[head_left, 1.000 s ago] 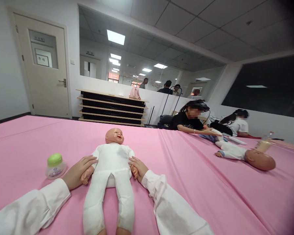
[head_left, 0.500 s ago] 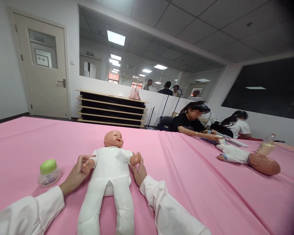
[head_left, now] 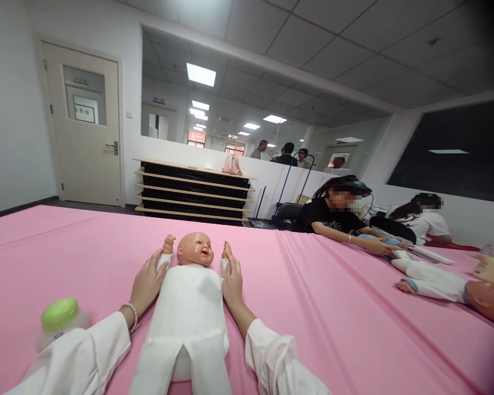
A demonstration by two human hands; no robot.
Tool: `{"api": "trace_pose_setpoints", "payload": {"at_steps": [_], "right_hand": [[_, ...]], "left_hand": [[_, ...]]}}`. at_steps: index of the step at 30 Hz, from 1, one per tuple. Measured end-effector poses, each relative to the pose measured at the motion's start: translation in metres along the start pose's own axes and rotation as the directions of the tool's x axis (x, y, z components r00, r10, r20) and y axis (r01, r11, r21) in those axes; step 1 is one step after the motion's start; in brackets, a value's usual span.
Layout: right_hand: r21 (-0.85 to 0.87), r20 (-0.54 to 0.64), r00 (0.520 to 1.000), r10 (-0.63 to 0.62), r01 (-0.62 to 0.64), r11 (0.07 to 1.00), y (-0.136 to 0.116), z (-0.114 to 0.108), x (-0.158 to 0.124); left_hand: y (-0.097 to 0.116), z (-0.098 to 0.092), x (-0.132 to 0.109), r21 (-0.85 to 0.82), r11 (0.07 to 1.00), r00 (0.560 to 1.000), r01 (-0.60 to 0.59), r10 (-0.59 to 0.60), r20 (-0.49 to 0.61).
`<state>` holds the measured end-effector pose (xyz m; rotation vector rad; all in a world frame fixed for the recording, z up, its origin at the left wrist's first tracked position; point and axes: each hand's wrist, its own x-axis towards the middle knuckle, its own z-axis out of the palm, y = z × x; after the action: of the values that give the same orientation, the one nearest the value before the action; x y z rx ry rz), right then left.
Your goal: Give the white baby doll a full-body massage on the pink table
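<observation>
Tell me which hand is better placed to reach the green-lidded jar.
Probably the left hand: the green-lidded jar is nearer it, partly behind the left sleeve. The right hand is on the other side of the nearer baby doll. Both hands touch that doll's raised arms.

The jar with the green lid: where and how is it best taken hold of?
Probably by the jar's body, just below the green lid, from above and the left: it stands upright, its left side exposed, while the left sleeve overlaps its lower right in this view. Whether the lid is tight cannot be seen, so the body seems safer.
</observation>
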<state>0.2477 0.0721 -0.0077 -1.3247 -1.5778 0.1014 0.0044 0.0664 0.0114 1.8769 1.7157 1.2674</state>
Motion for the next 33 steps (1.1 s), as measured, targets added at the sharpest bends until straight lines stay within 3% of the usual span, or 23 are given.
{"api": "trace_pose_setpoints", "payload": {"at_steps": [5,9,17,20,24,27,30,33], "right_hand": [[0.006,0.079,0.982,0.17,-0.171,0.985,0.022,0.006,0.004],[0.01,0.105,0.984,0.144,-0.146,0.989,0.029,0.009,0.004],[0.003,0.067,0.989,0.132,-0.133,0.991,0.032,0.008,0.003],[-0.036,0.01,1.0,0.026,-0.025,0.999,0.026,0.005,0.003],[-0.12,-0.103,0.984,-0.148,0.135,0.983,0.009,-0.004,0.001],[-0.161,-0.108,0.967,-0.23,0.211,0.964,-0.002,-0.011,-0.004],[-0.15,-0.121,0.962,-0.245,0.226,0.963,-0.006,-0.019,-0.015],[-0.075,-0.097,0.977,-0.19,0.183,0.98,-0.004,-0.031,-0.033]], "left_hand": [[-0.006,-0.005,0.01,0.254,0.951,0.971,0.177,-0.21,0.11],[-0.009,-0.007,0.012,0.273,0.929,0.939,0.25,-0.301,0.166],[-0.014,-0.006,0.01,0.189,0.962,0.961,0.199,-0.23,0.155],[-0.015,-0.005,0.011,0.126,0.969,0.963,0.213,-0.23,0.14],[-0.015,-0.005,0.005,-0.209,0.949,0.972,0.234,-0.233,0.032],[-0.016,-0.008,-0.004,-0.416,0.897,0.975,0.151,-0.205,-0.088],[-0.016,-0.015,-0.015,-0.431,0.897,0.977,0.098,-0.17,-0.131],[-0.019,-0.026,-0.03,-0.383,0.924,0.99,0.003,-0.058,-0.132]]}}
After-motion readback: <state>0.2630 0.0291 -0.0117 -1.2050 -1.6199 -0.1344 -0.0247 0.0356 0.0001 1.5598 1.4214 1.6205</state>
